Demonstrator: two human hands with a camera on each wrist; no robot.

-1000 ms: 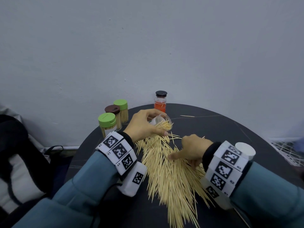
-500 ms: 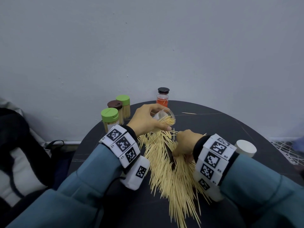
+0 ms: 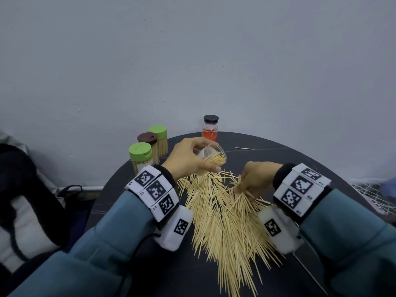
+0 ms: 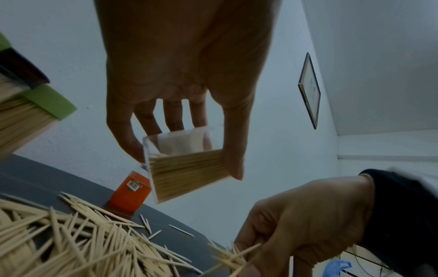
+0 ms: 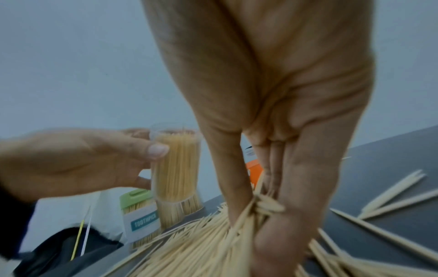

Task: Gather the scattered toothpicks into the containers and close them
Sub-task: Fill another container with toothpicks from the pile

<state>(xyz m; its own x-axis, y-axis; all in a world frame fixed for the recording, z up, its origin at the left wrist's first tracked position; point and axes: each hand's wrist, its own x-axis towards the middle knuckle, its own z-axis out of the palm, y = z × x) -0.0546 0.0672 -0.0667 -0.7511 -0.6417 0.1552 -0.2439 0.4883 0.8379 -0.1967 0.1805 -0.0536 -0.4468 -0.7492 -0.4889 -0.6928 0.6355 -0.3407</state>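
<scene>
A: Spillage is the worry. The left hand (image 3: 188, 160) grips the clear container (image 3: 211, 154) tipped on its side above the centre of the frame, mouth toward the right, already part full of toothpicks.

B: So if it tips further, those slide back out onto the bench (image 3: 278, 153)?

A: Likely. Nothing caps it. A white lid-like disc showed at the right edge a moment ago, but the right sleeve hides that spot now.

B: And the right hand (image 3: 256, 179)?

A: Just right of centre, fingers (image 5: 237, 187) pinched on a small bunch of toothpicks (image 5: 258, 208) at the top of the big loose pile (image 3: 222, 221), which fans toward the bottom of the frame. The bunch looks ragged, tips splayed, not aligned.

B: Then it could jam at the mouth.

A: Or strays drop off the bench edge. One toothpick (image 3: 244, 148) lies apart, right of the orange jar (image 3: 209, 133).

B: The capped jars (image 3: 147, 146), left of centre?

A: Close to the left wrist; a careless swing might knock them.
</scene>
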